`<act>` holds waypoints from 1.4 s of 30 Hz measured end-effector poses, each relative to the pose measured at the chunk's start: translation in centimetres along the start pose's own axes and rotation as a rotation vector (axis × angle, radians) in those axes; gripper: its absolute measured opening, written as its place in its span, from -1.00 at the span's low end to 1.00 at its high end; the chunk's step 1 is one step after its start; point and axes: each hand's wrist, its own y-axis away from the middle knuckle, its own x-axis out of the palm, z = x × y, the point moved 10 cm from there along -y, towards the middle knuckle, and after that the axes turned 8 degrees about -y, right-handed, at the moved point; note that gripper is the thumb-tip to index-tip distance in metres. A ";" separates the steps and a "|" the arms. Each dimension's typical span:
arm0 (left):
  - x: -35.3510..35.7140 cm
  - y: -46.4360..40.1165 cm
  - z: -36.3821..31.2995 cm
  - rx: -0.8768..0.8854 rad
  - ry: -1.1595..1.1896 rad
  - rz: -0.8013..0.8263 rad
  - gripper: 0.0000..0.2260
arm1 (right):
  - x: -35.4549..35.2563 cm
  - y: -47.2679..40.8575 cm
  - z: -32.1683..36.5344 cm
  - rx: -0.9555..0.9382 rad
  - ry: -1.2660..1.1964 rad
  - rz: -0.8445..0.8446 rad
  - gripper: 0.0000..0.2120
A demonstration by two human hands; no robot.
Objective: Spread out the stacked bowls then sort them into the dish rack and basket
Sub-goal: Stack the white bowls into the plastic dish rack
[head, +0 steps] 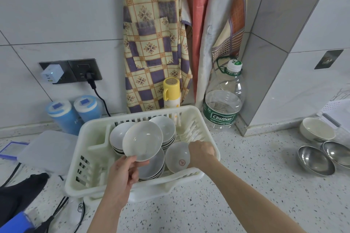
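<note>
Gripping a shallow white dish (142, 141) by its lower edge, the left hand (123, 177) holds it tilted up over the middle of the frame, its hollow facing the camera, thumb on the near face and fingers curled behind. The right hand (201, 152) is closed on the rim of a small white bowl (177, 157) with a faint red mark inside, which leans at the right side of the white plastic dish rack (94, 138). The rack sits at centre frame on the speckled counter (236, 185). Inside it, stacks of similar white dishes (164, 128) lean on edge behind and below the lifted one; the lifted dish hides part of them.

At the right edge of the frame, well apart from the rack, a cream bowl (317, 128) and two steel bowls (315, 159) rest on the counter. Behind the rack stand a yellow-capped flask (171, 90) and, to its right, a large clear water bottle (224, 100). A patterned apron (149, 43) hangs against the tiled wall above. At left are two blue-lidded canisters (73, 113), a clear plastic lid (47, 149) touching the rack's left side, and a wall socket (85, 70) with a black cable.
</note>
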 end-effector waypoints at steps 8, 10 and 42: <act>0.1 0.1 0.0 -0.009 -0.010 -0.003 -0.87 | -0.1 0.6 -0.8 0.003 -0.076 -0.054 -0.64; 0.2 0.2 -0.2 -0.006 -0.019 -0.008 -0.87 | -0.5 1.1 -1.6 0.047 -0.167 -0.151 -0.76; 9.4 0.8 1.8 -0.058 -0.554 0.130 -0.71 | -1.5 2.0 -5.4 0.033 -0.757 -0.400 -0.69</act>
